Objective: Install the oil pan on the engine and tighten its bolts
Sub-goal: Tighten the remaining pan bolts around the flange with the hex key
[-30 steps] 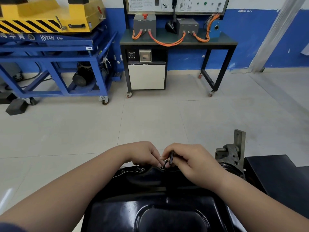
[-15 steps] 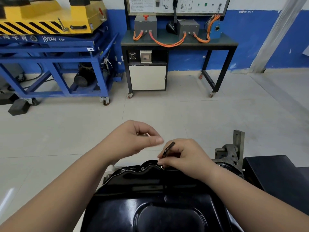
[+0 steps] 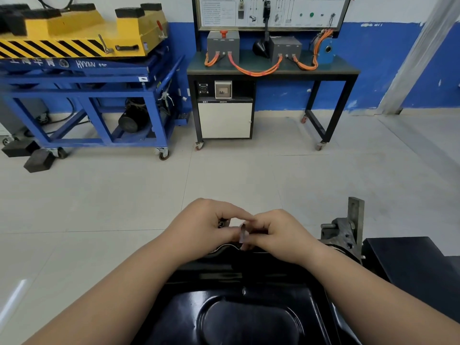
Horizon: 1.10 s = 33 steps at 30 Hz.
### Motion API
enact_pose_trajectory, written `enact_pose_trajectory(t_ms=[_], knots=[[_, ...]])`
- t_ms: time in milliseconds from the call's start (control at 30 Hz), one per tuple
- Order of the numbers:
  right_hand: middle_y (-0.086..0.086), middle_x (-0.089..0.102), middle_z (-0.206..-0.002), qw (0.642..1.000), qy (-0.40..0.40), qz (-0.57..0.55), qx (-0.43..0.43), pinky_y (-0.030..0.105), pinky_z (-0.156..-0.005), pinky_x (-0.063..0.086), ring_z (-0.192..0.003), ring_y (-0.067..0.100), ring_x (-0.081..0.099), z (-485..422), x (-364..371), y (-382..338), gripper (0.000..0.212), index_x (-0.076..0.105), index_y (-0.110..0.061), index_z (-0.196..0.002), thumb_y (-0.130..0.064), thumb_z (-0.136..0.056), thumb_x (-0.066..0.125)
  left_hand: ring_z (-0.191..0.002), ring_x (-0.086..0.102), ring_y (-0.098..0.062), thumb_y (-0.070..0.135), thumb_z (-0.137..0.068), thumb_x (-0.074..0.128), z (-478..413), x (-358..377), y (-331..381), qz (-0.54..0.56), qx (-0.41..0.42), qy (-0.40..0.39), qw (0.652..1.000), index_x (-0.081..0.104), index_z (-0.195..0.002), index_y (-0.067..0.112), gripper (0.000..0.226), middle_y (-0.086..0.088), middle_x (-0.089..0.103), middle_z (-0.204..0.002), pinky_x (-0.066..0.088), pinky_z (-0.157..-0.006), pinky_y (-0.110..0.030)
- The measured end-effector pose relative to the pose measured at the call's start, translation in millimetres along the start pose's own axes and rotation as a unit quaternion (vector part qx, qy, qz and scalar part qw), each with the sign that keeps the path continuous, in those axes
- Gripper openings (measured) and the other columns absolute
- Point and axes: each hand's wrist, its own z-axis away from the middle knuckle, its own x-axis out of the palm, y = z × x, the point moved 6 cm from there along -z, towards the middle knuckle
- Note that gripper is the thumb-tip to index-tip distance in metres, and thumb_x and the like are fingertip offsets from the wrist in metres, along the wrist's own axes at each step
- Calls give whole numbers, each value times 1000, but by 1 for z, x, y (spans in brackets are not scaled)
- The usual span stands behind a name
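Black oil pan (image 3: 249, 314) below | right hand (image 3: 281, 235) pinches blurred bolt (image 3: 242, 234) above far rim | left hand (image 3: 206, 225) curled alongside, hold unclear

Automotive training workshop: blue lift cart (image 3: 84, 78), wired trainer bench (image 3: 271, 68).

Bright, even light from overhead fills the workshop, and shadows stay soft, with pale ones under the blue lift cart (image 3: 82, 105) and the black-framed tabletop (image 3: 336, 67). A white streak of glare crosses the floor (image 3: 15, 302) at lower left, and the glossy oil pan (image 3: 249, 317) carries dull highlights. Motion blur smears the bolt (image 3: 242, 235) pinched between the fingers (image 3: 231, 236) of the left hand (image 3: 206, 225) and the right hand (image 3: 281, 235). The wide lens bows the wall line and leans the grey post (image 3: 418, 53) at upper right. Small print on the panel (image 3: 268, 11) is unreadable.
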Motion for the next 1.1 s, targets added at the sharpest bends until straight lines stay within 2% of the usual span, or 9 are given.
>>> enact_pose_trajectory(t_ms=[100,200,367,533,700,833,867,933,1100], knots=[[-9,70,-64,1000,11,-19,12,17,-67,50,-61,-1,62,-2,-1,2,16,73,-20,-72,-4,-75,72,-53,43,-2,30,-69,80,2,4,-7,2,-21,-34,999,59,-104,52,47,21,49,-53,34,-55,-11],[-9,67,-60,999,12,-27,17,27,-66,51,-59,3,60,-5,1,3,25,70,-27,-64,-3,-71,75,-49,42,-3,33,-66,82,1,4,-14,11,-47,-36,998,53,-116,46,59,15,47,-49,34,-53,-13],[-1,57,-58,999,35,-31,17,43,-65,52,-58,14,55,-8,0,7,37,53,-26,-52,-7,-68,81,-48,35,-4,30,-67,82,0,-1,-20,50,-60,2,997,64,-90,38,30,11,41,-47,29,-49,-16],[-16,52,-53,1000,7,26,-8,19,-56,41,-52,1,45,-11,3,4,36,51,-29,-58,-14,-66,83,-46,34,-5,27,-68,79,-4,10,-13,31,-36,-10,999,69,-74,35,14,12,41,-46,28,-49,-19],[10,69,-77,999,-36,14,-2,30,-69,48,-68,10,57,-8,5,3,8,70,-10,-87,-12,-80,72,-48,35,-4,20,-69,79,-8,11,-15,53,-33,-13,998,71,-70,36,18,13,44,-47,29,-50,-17],[-2,69,-69,999,-29,26,3,20,-68,48,-64,0,60,-6,4,5,13,71,-15,-74,-8,-84,66,-58,46,-10,19,-70,81,-8,13,-18,90,-30,-39,995,72,-72,34,17,-6,59,-60,38,-60,-23],[-5,68,-67,999,-27,24,8,19,-66,47,-63,-1,60,-6,4,5,16,71,-16,-70,-7,-82,66,-59,49,-6,17,-70,81,-8,14,-18,102,-26,-48,993,72,-74,30,15,-1,62,-61,39,-61,-19],[-2,67,-63,1000,-18,15,14,18,-62,45,-59,0,57,-7,3,6,22,69,-20,-64,-4,-78,68,-49,44,1,13,-70,81,-8,16,-19,125,-26,-64,990,70,-74,27,18,14,55,-51,35,-53,-9],[-4,60,-58,1000,4,-12,23,28,-64,44,-61,8,52,-9,2,10,30,61,-23,-54,-2,-70,76,-43,30,-5,14,-69,81,-10,20,-30,158,-75,-70,982,65,-70,28,22,12,37,-43,26,-44,-16]])
